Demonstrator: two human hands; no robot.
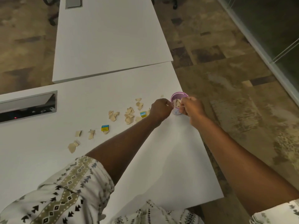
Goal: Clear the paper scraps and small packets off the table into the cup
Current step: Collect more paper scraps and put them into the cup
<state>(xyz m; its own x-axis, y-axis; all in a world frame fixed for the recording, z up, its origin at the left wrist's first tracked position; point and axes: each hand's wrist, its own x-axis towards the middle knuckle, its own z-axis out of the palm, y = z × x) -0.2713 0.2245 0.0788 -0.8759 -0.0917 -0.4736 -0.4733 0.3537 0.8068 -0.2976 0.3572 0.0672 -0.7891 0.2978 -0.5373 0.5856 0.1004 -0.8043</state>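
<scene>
2 packets (105, 127) lie on the table (169, 159), each yellow with a blue band; the print on the bands is too small to read. 1 sits near the middle of the scatter and the second packet (143, 114) lies just beside the left wrist. Tan scraps (129, 115) trail across the white top from the lower left up toward the cup (179, 95), in loose clumps and singles, and a few lie close to the cup's left side. The cup is purple, stands upright near the table's right edge and already has scraps inside.

A second table (105, 38), also white, butts against the far edge. A metal-lined slot (27, 105) is cut into the top at left, with a small red light in it. The floor (234, 94) is mottled brown carpet in patches, and a glass wall (267, 38) runs along the right.

Both hands meet at the cup. The right hand (191, 107) curls its fingers round the cup's near right side and grips it. The left hand (161, 109) hovers at the left rim with fingers bunched; whether they pinch a scrap I cannot tell. A patterned sleeve (64, 191) covers the left upper arm.
</scene>
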